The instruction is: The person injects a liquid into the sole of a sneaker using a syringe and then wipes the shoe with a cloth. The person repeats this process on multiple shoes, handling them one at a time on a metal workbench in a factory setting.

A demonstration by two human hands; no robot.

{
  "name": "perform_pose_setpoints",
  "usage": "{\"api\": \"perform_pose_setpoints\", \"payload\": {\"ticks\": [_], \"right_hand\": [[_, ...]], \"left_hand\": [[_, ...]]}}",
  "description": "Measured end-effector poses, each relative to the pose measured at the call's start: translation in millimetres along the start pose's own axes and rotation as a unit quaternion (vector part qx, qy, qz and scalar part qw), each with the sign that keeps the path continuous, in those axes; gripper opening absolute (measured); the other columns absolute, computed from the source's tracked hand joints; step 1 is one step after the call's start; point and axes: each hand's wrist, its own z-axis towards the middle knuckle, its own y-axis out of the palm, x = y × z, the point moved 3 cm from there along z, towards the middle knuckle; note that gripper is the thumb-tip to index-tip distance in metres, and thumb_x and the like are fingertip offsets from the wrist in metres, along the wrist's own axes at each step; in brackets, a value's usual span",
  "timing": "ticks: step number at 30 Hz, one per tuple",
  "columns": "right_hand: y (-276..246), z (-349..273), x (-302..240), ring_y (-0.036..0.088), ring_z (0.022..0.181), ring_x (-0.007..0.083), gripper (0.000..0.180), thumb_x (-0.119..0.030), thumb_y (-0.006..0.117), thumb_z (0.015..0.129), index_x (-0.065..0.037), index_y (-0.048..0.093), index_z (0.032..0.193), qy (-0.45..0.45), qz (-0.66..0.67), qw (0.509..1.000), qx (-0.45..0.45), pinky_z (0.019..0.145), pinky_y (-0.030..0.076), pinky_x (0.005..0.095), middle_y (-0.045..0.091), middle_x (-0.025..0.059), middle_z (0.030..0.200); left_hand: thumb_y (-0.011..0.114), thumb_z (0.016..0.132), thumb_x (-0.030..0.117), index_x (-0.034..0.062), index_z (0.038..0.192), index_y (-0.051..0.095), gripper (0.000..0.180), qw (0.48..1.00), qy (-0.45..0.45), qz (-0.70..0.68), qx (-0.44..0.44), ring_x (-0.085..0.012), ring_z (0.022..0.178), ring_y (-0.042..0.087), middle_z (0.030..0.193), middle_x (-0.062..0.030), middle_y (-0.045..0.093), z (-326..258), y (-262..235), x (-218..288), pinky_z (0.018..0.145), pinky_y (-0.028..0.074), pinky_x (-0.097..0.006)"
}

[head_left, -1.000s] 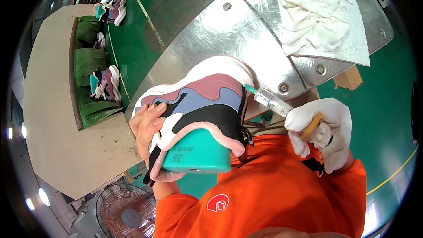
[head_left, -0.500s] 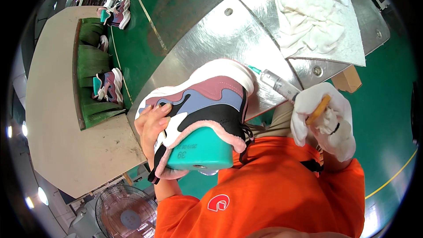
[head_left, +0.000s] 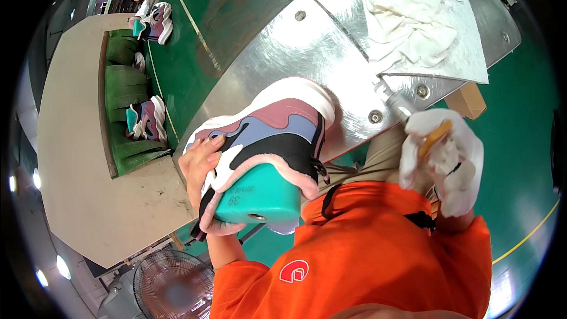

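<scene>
My bare left hand is closed around a pink, blue and black sneaker with a white sole. The shoe lies tilted on its side, sole away from me. A teal shoe last fills its opening. At the right, my right hand wears a white glove and is closed around a clear syringe. The syringe points up and left, apart from the shoe, its front end blurred. A tan, stick-like piece shows between the gloved fingers; I cannot make out what it is.
White cloths lie on a pad on the metal table. A cardboard box sits by its edge. Further left, more shoes stand beside green flaps. A fan is at lower left; another person's orange sleeve shows at upper left.
My right hand has moved right with the syringe, taking its tip away from the shoe's sole. My left hand and the shoe have shifted slightly left.
</scene>
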Motion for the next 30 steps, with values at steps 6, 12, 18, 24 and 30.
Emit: {"api": "perform_pose_setpoints", "payload": {"ticks": [6,12,18,24,30], "right_hand": [[-0.3,3.8,19.7,0.058,0.072,0.0111,0.090,-0.011,0.091,0.056,0.013,0.042,0.127,-0.029,0.054,0.983,-0.173,0.064,0.048,0.0218,0.061,0.0125,0.091],[5.9,4.5,20.3,0.062,0.075,0.0273,0.078,-0.017,0.091,0.058,0.022,0.049,0.110,-0.024,0.070,0.985,-0.154,0.061,0.054,0.0307,0.057,0.0278,0.099],[3.6,1.4,19.2,0.063,0.074,0.0253,0.083,-0.016,0.090,0.059,0.022,0.044,0.117,0.031,0.028,0.986,-0.163,0.060,0.054,0.0296,0.060,0.0239,0.091],[6.0,0.2,16.5,0.058,0.077,0.0125,0.080,-0.004,0.088,0.055,0.011,0.048,0.122,0.007,0.041,0.989,-0.145,0.068,0.049,0.0233,0.062,0.0095,0.092],[24.6,23.5,4.8,0.052,0.081,0.0104,0.075,-0.002,0.084,0.058,0.004,0.047,0.124,-0.029,-0.077,0.997,0.014,0.075,0.045,0.0259,0.058,0.0053,0.095]], "left_hand": [[0.067,0.081,0.023,0.0061,0.113,0.056,0.037,0.999,-0.025,0.011,-0.021,-0.0303,0.110,0.054,0.116,-0.0148,0.064,4.1,3.2,2.3,0.102,0.039,-0.045],[0.066,0.082,0.022,0.0062,0.112,0.056,0.036,1.000,-0.021,0.008,-0.019,-0.0301,0.110,0.054,0.115,-0.0149,0.065,3.1,2.1,0.4,0.102,0.039,-0.044],[0.066,0.082,0.022,0.0059,0.111,0.056,0.035,1.000,0.003,0.013,-0.019,-0.0304,0.110,0.055,0.114,-0.0153,0.065,4.0,1.3,-2.4,0.102,0.040,-0.045],[0.066,0.082,0.023,0.0058,0.111,0.056,0.036,1.000,0.012,0.007,-0.015,-0.0303,0.110,0.055,0.115,-0.0152,0.065,0.0,0.0,-5.8,0.102,0.038,-0.046],[0.069,0.077,0.027,0.0053,0.115,0.055,0.045,0.998,0.024,-0.056,0.019,-0.0312,0.110,0.055,0.118,-0.0153,0.064,-1.4,6.6,-7.0,0.103,0.035,-0.047]]}}
